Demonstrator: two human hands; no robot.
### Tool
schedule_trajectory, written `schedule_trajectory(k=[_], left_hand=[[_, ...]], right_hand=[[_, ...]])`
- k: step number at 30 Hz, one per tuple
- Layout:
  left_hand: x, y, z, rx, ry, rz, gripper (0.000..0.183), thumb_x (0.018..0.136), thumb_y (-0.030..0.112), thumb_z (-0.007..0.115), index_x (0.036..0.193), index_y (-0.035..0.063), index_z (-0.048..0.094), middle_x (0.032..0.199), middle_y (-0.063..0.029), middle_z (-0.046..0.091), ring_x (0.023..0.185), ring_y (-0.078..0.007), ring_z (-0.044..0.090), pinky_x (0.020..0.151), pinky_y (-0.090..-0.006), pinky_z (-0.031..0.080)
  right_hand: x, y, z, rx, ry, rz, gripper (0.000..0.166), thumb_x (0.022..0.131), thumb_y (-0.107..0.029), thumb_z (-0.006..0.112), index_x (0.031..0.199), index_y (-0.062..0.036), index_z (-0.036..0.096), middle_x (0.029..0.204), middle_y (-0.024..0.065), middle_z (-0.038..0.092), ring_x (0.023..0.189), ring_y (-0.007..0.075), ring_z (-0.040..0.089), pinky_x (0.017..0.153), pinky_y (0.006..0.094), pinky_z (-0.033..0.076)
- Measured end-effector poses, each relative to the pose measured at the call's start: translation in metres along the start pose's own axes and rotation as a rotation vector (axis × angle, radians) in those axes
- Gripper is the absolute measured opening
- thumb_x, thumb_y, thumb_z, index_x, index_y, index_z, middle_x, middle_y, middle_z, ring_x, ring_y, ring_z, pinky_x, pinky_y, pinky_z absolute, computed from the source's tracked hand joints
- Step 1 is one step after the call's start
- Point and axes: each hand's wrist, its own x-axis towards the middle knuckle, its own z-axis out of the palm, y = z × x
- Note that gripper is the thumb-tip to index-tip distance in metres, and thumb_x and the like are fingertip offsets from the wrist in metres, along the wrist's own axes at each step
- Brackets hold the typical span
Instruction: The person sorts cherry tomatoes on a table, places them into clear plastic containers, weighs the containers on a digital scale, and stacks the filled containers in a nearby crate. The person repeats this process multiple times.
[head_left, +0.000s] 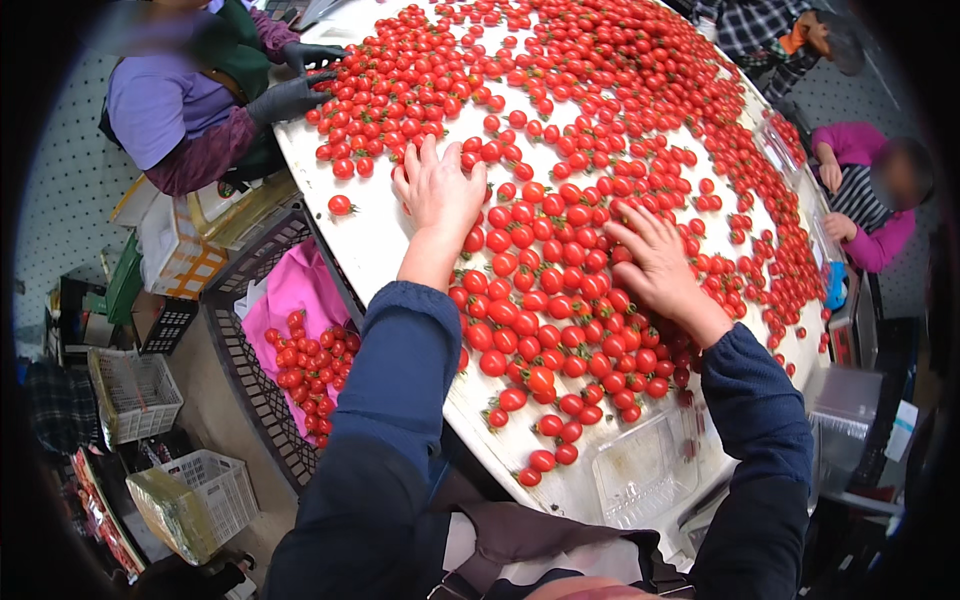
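Observation:
Red cherry tomatoes, many with green stems, lie spread over a white table. My left hand is at the left part of the spread, palm down with fingers apart, its fingertips at some tomatoes. My right hand rests palm down on the right side of the nearer heap, fingers spread; what lies under the palm is hidden. Between my forearms the tomatoes lie close together. A clear plastic container sits at the near edge of the table, below the heap.
A dark plastic basket with pink cloth and tomatoes stands left of the table. A co-worker's gloved hands touch tomatoes at the upper left. Other people are at the far right. White crates stand on the floor at lower left.

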Motion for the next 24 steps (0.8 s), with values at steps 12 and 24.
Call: schedule_trajectory(k=[12,24], left_hand=[[-0.036,0.007,-0.003,0.066,-0.092,0.233,0.053,0.099,0.048,0.052,0.143,0.0185,0.054,0.148,-0.0179,0.048,0.141,-0.0401,0.036,0.113,-0.067,0.022],[-0.212,0.043,-0.069,-0.113,-0.296,0.735,0.065,0.091,0.039,0.068,0.148,0.0158,0.048,0.154,-0.0178,0.039,0.144,-0.0394,0.032,0.114,-0.0569,0.029]], right_hand=[[-0.148,0.044,-0.019,-0.016,0.073,0.526,0.059,0.095,-0.045,0.061,0.148,-0.0219,0.049,0.155,0.0181,0.039,0.144,0.0382,0.035,0.114,0.0574,0.03],[-0.172,-0.14,-0.044,0.08,0.22,0.328,0.054,0.085,-0.033,0.075,0.132,-0.0124,0.062,0.145,0.0204,0.048,0.133,0.0379,0.045,0.109,0.0556,0.035]])
